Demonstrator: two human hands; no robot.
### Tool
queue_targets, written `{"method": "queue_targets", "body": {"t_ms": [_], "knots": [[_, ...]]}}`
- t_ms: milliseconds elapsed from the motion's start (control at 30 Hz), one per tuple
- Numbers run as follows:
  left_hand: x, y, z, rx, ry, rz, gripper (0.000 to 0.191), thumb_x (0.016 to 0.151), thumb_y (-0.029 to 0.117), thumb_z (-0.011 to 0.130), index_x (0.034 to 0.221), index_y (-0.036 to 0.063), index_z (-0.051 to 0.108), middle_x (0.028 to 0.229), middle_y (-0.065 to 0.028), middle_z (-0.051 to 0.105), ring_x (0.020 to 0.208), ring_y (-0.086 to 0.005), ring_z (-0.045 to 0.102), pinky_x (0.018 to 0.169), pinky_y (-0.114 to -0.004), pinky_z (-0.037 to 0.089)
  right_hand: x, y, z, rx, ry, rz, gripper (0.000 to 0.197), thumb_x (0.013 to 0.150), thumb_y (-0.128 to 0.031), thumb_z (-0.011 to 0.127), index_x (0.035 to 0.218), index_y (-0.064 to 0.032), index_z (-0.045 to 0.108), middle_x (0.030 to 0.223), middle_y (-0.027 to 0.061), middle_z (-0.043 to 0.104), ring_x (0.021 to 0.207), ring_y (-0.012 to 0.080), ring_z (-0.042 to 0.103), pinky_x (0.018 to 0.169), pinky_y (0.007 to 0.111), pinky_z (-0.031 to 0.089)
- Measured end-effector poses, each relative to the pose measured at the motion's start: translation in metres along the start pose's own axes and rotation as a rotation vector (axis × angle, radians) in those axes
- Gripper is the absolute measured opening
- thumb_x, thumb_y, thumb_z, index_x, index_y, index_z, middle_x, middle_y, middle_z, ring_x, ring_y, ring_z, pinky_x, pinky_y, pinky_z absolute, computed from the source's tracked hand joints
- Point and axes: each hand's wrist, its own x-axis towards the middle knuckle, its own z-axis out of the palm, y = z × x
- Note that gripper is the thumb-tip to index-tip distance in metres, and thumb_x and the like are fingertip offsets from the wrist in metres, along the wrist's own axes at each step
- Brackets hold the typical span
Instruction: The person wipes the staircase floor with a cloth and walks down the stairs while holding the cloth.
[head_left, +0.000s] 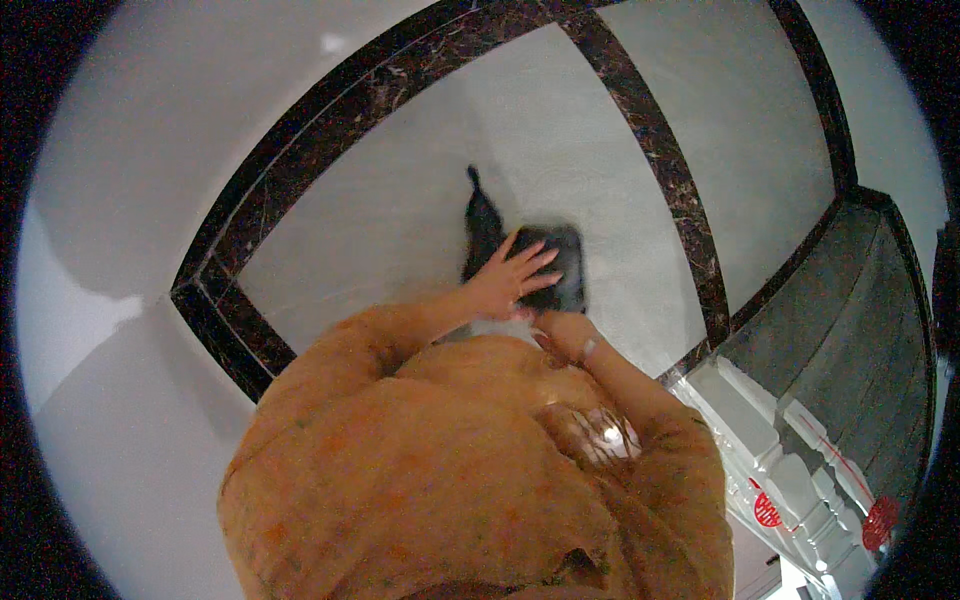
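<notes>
A black, flat, roughly rectangular object (571, 259) is in front of me at the middle of the view, blurred. Across its left part lies my left hand (517, 281), fingers spread, palm towards it. My right hand (566, 334) is curled at its lower edge, close to my body. Whether those fingers grip it is hidden. Beside my left hand, a black tapered piece (481, 217) stretches away and narrows to a small knob-like end. Blur leaves it unclear whether the two black pieces are joined.
Pale floor tile (390, 195) lies below, bordered by dark brown marble strips (660, 142). White walls rise at left. To my right are clear-wrapped white boxes (795, 480) with red markings, beside a grey wood-grain surface (832, 300). My brown garment (420, 465) fills the lower middle.
</notes>
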Motion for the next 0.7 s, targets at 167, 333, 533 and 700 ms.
{"method": "queue_targets", "body": {"t_ms": [167, 333, 533, 700], "knots": [[-0.086, -0.025, -0.057, 0.410, -0.303, -0.299, 0.062, 0.073, 0.035, 0.072, 0.131, 0.0303, 0.052, 0.151, -0.0105, 0.034, 0.140, -0.0341, 0.027, 0.110, -0.066, 0.011, -0.066, 0.170, 0.125, 0.153, 0.276, 0.249, 0.059, 0.084, -0.024, 0.065, 0.137, -0.0104, 0.043, 0.142, 0.0165, 0.044, 0.126, 0.0335, 0.046, 0.105, 0.042, 0.040], [-0.027, -0.164, -0.129, 0.670, 0.353, -0.707, 0.057, 0.094, 0.038, 0.050, 0.147, 0.0261, 0.033, 0.157, -0.0113, 0.019, 0.143, -0.0385, 0.018, 0.108, -0.068, 0.015, -0.096, 0.212, 0.174, 0.074, 0.293, 0.314, 0.092, 0.081, -0.029, 0.072, 0.151, -0.0129, 0.014, 0.158, 0.0162, 0.003, 0.140, 0.0492, 0.017, 0.112, 0.047, 0.032], [0.198, -0.196, -0.116, 0.728, 0.515, -0.698, 0.060, 0.091, 0.054, 0.046, 0.145, 0.0285, 0.036, 0.152, -0.0093, 0.031, 0.138, -0.0390, 0.026, 0.102, -0.072, 0.023, -0.094, 0.206, 0.170, 0.179, 0.380, 0.288, 0.090, 0.081, -0.028, 0.073, 0.150, -0.0066, 0.019, 0.158, 0.0186, 0.001, 0.143, 0.0466, 0.009, 0.116, 0.046, 0.024], [0.302, -0.049, 0.011, 0.629, 0.337, -0.028, 0.056, 0.084, 0.043, 0.059, 0.136, 0.0240, 0.050, 0.150, -0.0118, 0.035, 0.137, -0.0400, 0.029, 0.099, -0.073, 0.023, -0.086, 0.209, 0.182, 0.206, 0.535, 0.230, 0.086, 0.078, -0.023, 0.075, 0.148, -0.0114, 0.026, 0.159, 0.0133, 0.005, 0.142, 0.0472, 0.010, 0.113, 0.047, 0.031]]}}
